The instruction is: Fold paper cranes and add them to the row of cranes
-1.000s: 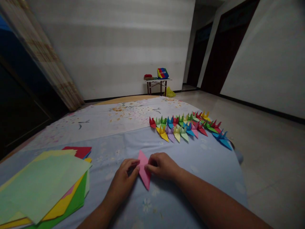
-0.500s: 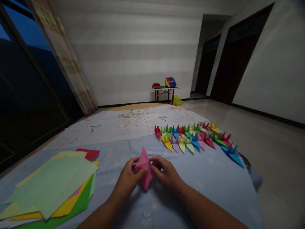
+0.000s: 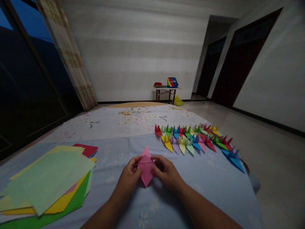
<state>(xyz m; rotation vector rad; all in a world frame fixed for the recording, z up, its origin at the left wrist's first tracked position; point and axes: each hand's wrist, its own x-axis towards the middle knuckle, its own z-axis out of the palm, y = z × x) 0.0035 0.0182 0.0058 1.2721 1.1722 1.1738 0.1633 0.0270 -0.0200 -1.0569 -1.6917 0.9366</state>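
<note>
Blue cloth (image 3: 209, 190) underlies left hand (image 3: 129, 173) and right hand (image 3: 168, 174), pinching probably light, crease-prone pink paper (image 3: 145, 170) by its sides, sensibly

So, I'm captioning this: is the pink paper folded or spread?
Folded: the pink paper is a diamond with a line across it, held between the left hand and right hand.

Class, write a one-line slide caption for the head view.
Left hand and right hand hold a pink origami diamond, paper cranes beyond to the right, coloured sheets left.
</note>
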